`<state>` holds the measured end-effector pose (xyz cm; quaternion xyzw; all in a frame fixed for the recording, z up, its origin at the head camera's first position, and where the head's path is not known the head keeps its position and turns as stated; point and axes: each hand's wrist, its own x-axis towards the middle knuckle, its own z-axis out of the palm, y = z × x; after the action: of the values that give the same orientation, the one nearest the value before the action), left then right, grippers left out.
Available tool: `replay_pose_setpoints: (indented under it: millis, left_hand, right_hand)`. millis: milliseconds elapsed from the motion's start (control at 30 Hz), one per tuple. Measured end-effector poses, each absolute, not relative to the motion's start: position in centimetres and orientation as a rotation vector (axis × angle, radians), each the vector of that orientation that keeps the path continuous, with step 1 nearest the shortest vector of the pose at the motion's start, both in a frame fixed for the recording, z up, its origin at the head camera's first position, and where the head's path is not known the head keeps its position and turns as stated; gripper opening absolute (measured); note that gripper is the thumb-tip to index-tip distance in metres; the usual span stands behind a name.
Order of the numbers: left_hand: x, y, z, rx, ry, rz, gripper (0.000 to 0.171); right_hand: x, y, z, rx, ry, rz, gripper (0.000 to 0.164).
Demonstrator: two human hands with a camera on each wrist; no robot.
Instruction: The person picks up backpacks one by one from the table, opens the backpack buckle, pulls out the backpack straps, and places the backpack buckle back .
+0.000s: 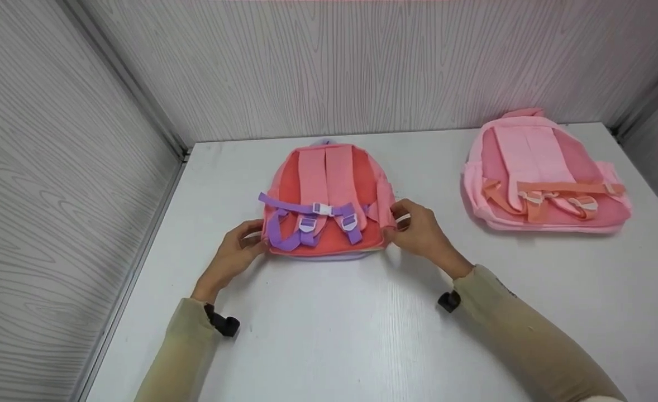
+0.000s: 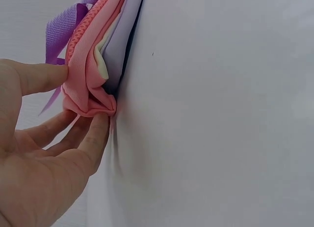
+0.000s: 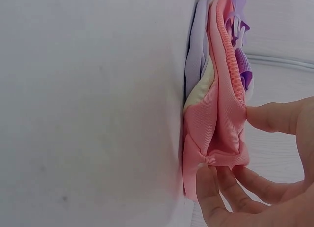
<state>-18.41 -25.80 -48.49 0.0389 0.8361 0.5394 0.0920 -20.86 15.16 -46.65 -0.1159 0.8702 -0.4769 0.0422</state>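
Observation:
A small coral-pink backpack point(image 1: 326, 178) lies on the white table, its back panel and shoulder straps facing up. Purple webbing point(image 1: 284, 206) and a white buckle point(image 1: 323, 209) cross the straps. My left hand point(image 1: 234, 245) holds its lower left corner. In the left wrist view, thumb and fingers sit on both sides of the pink edge point(image 2: 81, 84). On the opposite side, my right hand point(image 1: 421, 231) grips the lower right side, with the thumb above and the fingers below the folded side fabric point(image 3: 228, 138). Lavender and cream fabric shows beneath. The bag's front is hidden.
To the right lies a second, light pink backpack point(image 1: 535, 162) with orange webbing, also straps up. Wood-grain panels point(image 1: 362, 67) stand behind and at both sides of the white table point(image 1: 329, 324). A black wrist device point(image 1: 225, 325) sits on each sleeve's cuff.

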Motion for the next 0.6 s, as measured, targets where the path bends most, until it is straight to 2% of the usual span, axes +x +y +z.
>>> replay_pose_setpoints:
  millis: [600]
  left_hand:
    - [-18.7, -22.0, -48.2, 0.269, 2.488, 1.525, 0.054]
  right_hand:
    - [-20.3, 19.0, -46.6, -0.279, 2.69, -1.423, 0.043]
